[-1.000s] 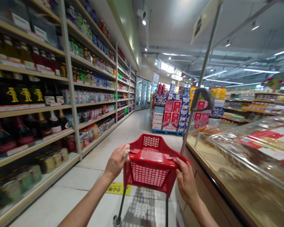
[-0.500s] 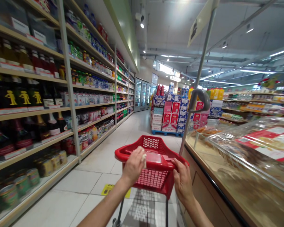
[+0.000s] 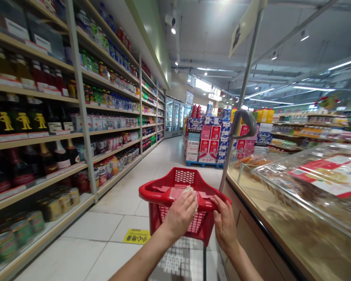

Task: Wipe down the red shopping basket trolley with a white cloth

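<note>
A red shopping cart [image 3: 156,197] stands right in front of me on the tiled floor, its mesh basket mostly hidden below the handle. My left hand [image 3: 181,208] presses a crumpled pale cloth [image 3: 190,190] onto the middle of the cart's handle, over the clear label cover. Most of the cloth is hidden beneath the fingers. At the handle's right end, my right hand [image 3: 224,218] has its fingers curled over the red bar.
Shelves [image 3: 117,130] of bottles and cans line the left side. On the right is a counter [image 3: 236,187] with clear food packages [image 3: 318,171] and a metal pole [image 3: 247,84]. Stacked boxes [image 3: 210,140] stand ahead. A yellow sign [image 3: 136,235] lies on the floor.
My left hand has slid the cloth rightward along the handle, from left of the label cover to its middle. My right hand stays on the handle's right end.
</note>
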A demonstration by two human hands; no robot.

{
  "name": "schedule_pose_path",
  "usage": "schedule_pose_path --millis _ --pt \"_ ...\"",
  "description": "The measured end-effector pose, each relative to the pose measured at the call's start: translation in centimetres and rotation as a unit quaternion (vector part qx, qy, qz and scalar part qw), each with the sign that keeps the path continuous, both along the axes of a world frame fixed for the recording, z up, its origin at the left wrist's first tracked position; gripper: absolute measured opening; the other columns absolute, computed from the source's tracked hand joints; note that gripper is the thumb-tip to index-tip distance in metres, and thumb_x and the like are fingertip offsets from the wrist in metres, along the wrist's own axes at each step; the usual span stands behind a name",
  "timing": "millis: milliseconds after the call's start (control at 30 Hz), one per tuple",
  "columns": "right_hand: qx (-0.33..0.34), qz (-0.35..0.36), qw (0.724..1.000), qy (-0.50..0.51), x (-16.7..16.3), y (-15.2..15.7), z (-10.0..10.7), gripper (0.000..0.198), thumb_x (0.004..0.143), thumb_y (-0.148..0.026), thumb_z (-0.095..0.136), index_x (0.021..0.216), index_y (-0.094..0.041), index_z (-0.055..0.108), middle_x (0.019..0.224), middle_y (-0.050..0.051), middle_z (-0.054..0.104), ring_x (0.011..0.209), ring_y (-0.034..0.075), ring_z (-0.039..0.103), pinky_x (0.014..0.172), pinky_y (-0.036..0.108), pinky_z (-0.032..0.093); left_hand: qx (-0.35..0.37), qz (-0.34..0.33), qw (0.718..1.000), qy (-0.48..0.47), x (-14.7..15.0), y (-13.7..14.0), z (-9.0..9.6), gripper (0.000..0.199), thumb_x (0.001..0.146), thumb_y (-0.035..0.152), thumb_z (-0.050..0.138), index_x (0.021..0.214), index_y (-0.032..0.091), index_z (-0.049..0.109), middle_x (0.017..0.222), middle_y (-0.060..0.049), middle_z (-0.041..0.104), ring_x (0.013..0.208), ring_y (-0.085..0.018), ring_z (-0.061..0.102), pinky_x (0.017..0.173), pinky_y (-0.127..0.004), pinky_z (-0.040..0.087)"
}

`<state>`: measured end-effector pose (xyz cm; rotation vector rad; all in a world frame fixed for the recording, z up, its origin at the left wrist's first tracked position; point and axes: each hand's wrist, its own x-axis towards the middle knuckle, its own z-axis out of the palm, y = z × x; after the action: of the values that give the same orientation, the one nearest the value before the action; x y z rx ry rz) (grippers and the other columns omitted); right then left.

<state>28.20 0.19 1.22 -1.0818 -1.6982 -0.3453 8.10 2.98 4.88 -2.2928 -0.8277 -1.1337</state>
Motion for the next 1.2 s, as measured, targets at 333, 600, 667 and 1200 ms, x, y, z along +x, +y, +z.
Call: schedule_pose_path --millis 333,600,667,1200 --pt "0.019 -0.031 0.999 0.018 -0.6 -0.4 1.5 0.038 0.086 -0.026 0.034 0.123 -0.019 0.039 0.117 0.010 0.054 0.108 0.023 0.048 0.091 0.049 0.034 -0.097 -0.004 0.995 -0.021 4.4 0.6 0.7 0.039 0.082 0.022 0.038 0.120 0.012 0.041 0.118 -0.015 0.053 0.115 -0.021 0.045 0.092 -0.039 0.043" --pt "-0.068 0.018 0.991 -0.113 -7.4 1.0 5.5 0.030 0.079 -0.025 0.048 0.107 -0.023 0.056 0.116 0.009 0.055 0.111 0.027 0.045 0.090 0.049 0.038 -0.206 0.119 0.970 0.040 -1.5 0.3 0.7 0.073 0.060 0.041 0.059 0.124 0.015 0.037 0.130 -0.017 0.041 0.122 -0.032 0.033 0.097 -0.059 0.023" --pt "-0.059 0.018 0.990 -0.126 -8.4 1.2 5.5 0.026 0.076 -0.024 0.052 0.101 -0.022 0.059 0.114 0.009 0.056 0.111 0.027 0.045 0.092 0.048 0.037 -0.198 0.132 0.970 0.041 -3.1 0.2 0.4 0.072 0.058 0.044 0.061 0.122 0.018 0.040 0.130 -0.015 0.042 0.121 -0.032 0.034 0.098 -0.056 0.024" --pt "0.027 0.020 0.990 -0.140 -2.0 -0.1 2.9 0.035 0.076 -0.013 0.043 0.109 -0.022 0.054 0.116 0.008 0.054 0.111 0.022 0.047 0.092 0.042 0.040 -0.094 0.133 0.986 -0.035 -1.5 -0.2 -0.9 0.049 0.075 0.045 0.049 0.115 0.017 0.048 0.121 -0.012 0.052 0.113 -0.028 0.044 0.091 -0.048 0.034"
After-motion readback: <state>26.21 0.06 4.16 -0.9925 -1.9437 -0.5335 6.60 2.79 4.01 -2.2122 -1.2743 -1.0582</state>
